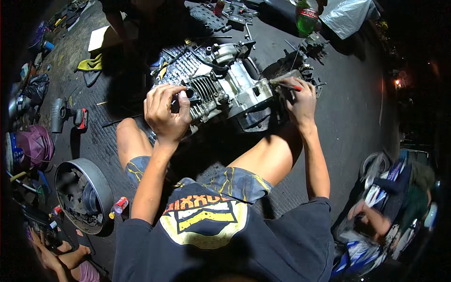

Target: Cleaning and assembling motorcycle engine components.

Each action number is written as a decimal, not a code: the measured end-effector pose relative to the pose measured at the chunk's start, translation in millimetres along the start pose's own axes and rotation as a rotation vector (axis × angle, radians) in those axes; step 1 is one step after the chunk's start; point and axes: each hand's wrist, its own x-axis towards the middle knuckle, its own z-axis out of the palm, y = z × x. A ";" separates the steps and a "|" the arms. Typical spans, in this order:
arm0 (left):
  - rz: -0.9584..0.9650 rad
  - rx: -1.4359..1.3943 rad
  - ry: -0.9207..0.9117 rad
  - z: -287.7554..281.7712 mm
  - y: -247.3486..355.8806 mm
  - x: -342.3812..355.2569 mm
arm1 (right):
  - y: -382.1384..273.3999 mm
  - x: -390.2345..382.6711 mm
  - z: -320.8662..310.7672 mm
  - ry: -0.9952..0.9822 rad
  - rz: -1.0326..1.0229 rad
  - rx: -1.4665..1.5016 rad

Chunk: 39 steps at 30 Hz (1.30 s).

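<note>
Red-marked slim tool [295,88]: the right hand [301,101] is grasping it between thumb and fingers, its brownish end pointing inward at the engine; whether that end is bristled is looking uncertain.
Left fingers: the left hand [167,110] is curling beside the finned cylinder [205,89], thumb and forefinger lying close to a dark round opening [190,93]; whether they are pinching a part or only touching the rim, I cannot tell.
Grey metal engine [244,89]: it is lying between the two hands' fingers, its casing reaching toward the right fingertips.
Dark opening: grit brushed or scraped loose might be falling in here, since nothing is visibly covering it.
Grimy casing: a hard push from the tool could be sending its end skidding, with the right knuckles following onto metal edges.
Bare thigh [265,155]: it is resting below the right fingers, near the engine; uneven pressure could be rocking the weight toward it.
Shiny patterned sheet [181,61]: it is spreading just beyond the left fingers; small parts could be sliding off if nudged.
Cordless tool [70,115]: it is lying well left of the left fingers.
Green bottle [306,23]: it is showing far beyond the right fingers.
</note>
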 end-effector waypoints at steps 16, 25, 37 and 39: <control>-0.003 0.077 -0.056 -1.4 -3.0 -4.2 | 71.8 20.0 55.0 -0.160 0.226 -0.054; 0.002 0.071 -0.076 1.9 -3.9 -7.5 | 74.7 15.8 50.0 -0.207 0.256 -0.128; -0.004 0.037 -0.062 12.9 7.9 0.1 | 108.1 -6.9 46.1 -0.096 0.176 0.216; 0.007 0.050 -0.052 9.4 3.4 4.8 | 126.8 7.0 39.1 -0.092 0.309 0.140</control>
